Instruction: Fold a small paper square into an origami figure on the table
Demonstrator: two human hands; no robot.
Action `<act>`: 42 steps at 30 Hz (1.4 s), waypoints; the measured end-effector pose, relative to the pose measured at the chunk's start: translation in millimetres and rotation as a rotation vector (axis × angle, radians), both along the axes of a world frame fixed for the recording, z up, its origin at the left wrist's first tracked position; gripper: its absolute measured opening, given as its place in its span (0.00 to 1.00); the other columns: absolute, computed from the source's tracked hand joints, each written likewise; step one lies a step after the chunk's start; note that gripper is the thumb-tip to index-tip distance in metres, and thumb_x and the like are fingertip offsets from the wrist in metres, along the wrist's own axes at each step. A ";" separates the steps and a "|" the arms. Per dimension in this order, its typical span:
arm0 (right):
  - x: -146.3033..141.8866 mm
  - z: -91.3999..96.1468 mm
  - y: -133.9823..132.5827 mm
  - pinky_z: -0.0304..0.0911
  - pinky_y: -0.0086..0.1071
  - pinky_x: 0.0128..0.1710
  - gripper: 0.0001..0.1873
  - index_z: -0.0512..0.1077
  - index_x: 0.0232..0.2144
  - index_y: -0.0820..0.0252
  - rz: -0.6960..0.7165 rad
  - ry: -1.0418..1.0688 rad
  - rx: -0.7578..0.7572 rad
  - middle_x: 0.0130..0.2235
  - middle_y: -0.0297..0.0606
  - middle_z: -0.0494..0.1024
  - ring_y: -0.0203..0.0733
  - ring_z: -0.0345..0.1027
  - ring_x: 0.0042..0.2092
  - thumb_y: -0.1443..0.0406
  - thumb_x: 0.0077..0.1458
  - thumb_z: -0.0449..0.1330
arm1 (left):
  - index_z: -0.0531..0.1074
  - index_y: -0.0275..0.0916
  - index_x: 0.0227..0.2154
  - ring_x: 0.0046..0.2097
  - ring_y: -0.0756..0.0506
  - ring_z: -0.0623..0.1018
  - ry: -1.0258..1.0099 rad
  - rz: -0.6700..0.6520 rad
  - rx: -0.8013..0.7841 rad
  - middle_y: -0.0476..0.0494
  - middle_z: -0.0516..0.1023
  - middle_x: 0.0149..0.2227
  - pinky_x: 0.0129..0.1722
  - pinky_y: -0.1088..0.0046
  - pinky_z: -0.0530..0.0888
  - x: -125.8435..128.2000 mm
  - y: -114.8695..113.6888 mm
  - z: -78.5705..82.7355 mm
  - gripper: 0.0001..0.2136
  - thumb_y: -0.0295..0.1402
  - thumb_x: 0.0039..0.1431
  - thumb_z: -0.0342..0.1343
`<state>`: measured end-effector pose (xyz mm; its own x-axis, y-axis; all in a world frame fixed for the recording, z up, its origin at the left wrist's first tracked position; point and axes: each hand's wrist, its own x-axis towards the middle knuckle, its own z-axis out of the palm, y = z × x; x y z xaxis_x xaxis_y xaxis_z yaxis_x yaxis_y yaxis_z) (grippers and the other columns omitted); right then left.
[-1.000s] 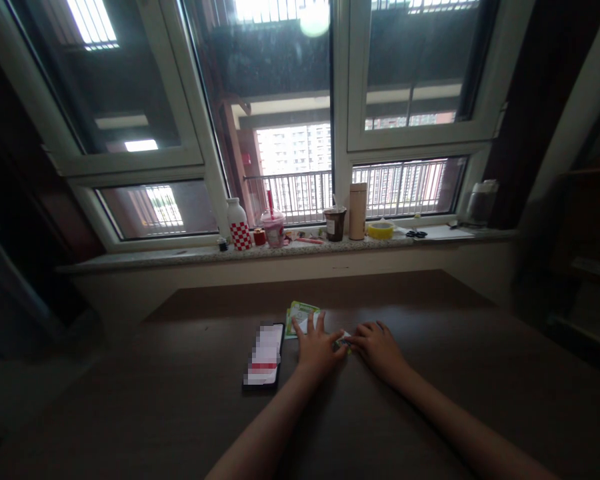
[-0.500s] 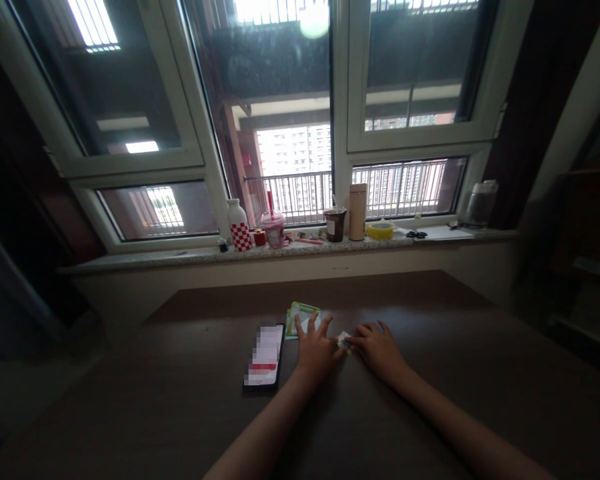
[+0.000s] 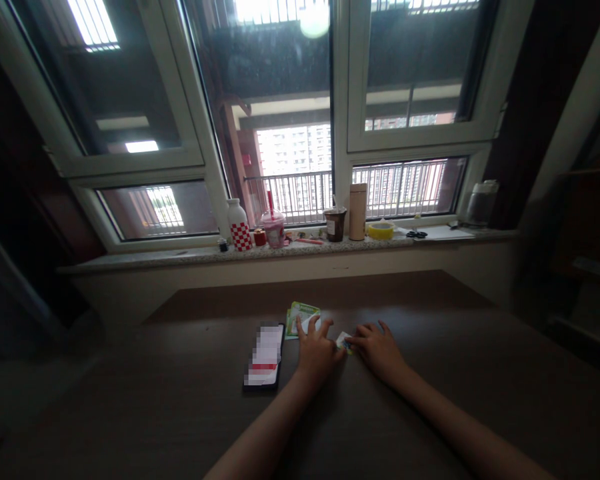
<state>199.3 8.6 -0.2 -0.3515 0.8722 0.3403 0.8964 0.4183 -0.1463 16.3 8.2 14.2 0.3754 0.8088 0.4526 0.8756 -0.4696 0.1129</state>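
Both my hands rest on a dark brown table [image 3: 430, 400]. Between them lies a small pale folded piece of paper [image 3: 342, 341]. My left hand [image 3: 316, 350] lies with its fingers spread, thumb side touching the paper. My right hand [image 3: 377, 347] has its fingers curled, and its fingertips pinch the paper's right edge. Just beyond my left hand lie green and white printed sheets [image 3: 303, 315]. A black phone [image 3: 265, 356] with a lit screen lies flat to the left of my left hand.
A stone windowsill [image 3: 180, 255] runs behind the table under large windows. On it stand a red-checked bottle [image 3: 239, 225], a pink drink cup [image 3: 273, 228], a dark cup [image 3: 335, 223], a tall beige flask [image 3: 358, 211], a yellow tape roll [image 3: 381, 230] and a kettle [image 3: 481, 202].
The small paper has come up a little between my hands and shows more of its pale face. My left fingers have shifted slightly. The arms have hardly moved.
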 end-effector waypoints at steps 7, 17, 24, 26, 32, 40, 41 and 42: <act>0.2 -3.0 1.3 0.43 0.56 0.59 0.17 0.73 0.48 0.38 0.005 0.012 0.018 0.42 0.36 0.77 0.47 0.65 0.49 0.64 0.60 0.56 | 0.81 0.48 0.27 0.61 0.34 0.61 0.004 0.004 0.011 0.50 0.72 0.55 0.62 0.36 0.37 0.9 -0.1 -1.5 0.11 0.44 0.57 0.57; 1.0 -10.5 2.2 0.45 0.54 0.59 0.14 0.74 0.47 0.42 -0.001 0.048 0.025 0.42 0.36 0.76 0.46 0.65 0.49 0.63 0.60 0.55 | 0.81 0.48 0.30 0.61 0.34 0.61 -0.009 0.071 -0.010 0.47 0.69 0.57 0.62 0.35 0.38 2.1 -2.4 -3.6 0.10 0.44 0.56 0.59; 2.0 -13.4 2.8 0.48 0.52 0.58 0.15 0.74 0.47 0.46 -0.007 0.111 -0.007 0.44 0.38 0.75 0.45 0.66 0.49 0.64 0.62 0.52 | 0.77 0.54 0.43 0.60 0.36 0.64 -0.045 0.095 -0.030 0.44 0.68 0.58 0.61 0.34 0.43 4.2 1.5 -6.4 0.13 0.44 0.56 0.59; 2.8 -14.0 3.5 0.49 0.50 0.58 0.16 0.73 0.48 0.46 -0.004 0.131 -0.010 0.44 0.38 0.75 0.45 0.66 0.49 0.64 0.62 0.52 | 0.77 0.55 0.43 0.59 0.36 0.64 -0.048 0.092 -0.058 0.45 0.68 0.57 0.61 0.34 0.42 4.3 2.5 -7.2 0.12 0.44 0.56 0.58; 6.3 -16.7 7.7 0.54 0.46 0.55 0.15 0.74 0.47 0.49 0.024 0.233 -0.035 0.44 0.40 0.75 0.45 0.66 0.48 0.63 0.60 0.53 | 0.77 0.58 0.44 0.60 0.35 0.62 -0.067 0.112 -0.060 0.45 0.68 0.58 0.61 0.35 0.40 5.0 1.9 -9.0 0.13 0.47 0.57 0.56; 13.3 -22.9 17.4 0.58 0.42 0.53 0.17 0.76 0.45 0.54 0.079 0.427 -0.051 0.44 0.40 0.77 0.46 0.67 0.49 0.69 0.55 0.53 | 0.77 0.58 0.45 0.61 0.34 0.62 -0.101 0.132 -0.084 0.43 0.67 0.59 0.61 0.36 0.37 5.3 3.4 -12.0 0.15 0.49 0.56 0.57; 14.0 -23.3 18.1 0.58 0.42 0.52 0.18 0.76 0.44 0.54 0.081 0.438 -0.043 0.44 0.40 0.77 0.46 0.67 0.48 0.70 0.54 0.53 | 0.76 0.59 0.45 0.61 0.34 0.62 -0.107 0.134 -0.083 0.43 0.67 0.59 0.61 0.36 0.37 5.3 3.8 -12.4 0.14 0.49 0.56 0.57; 14.6 -23.5 18.6 0.59 0.42 0.52 0.19 0.76 0.44 0.54 0.081 0.448 -0.035 0.44 0.41 0.77 0.46 0.67 0.48 0.71 0.52 0.53 | 0.76 0.59 0.45 0.61 0.34 0.62 -0.113 0.134 -0.084 0.43 0.67 0.59 0.61 0.35 0.37 5.4 4.1 -12.9 0.14 0.49 0.56 0.56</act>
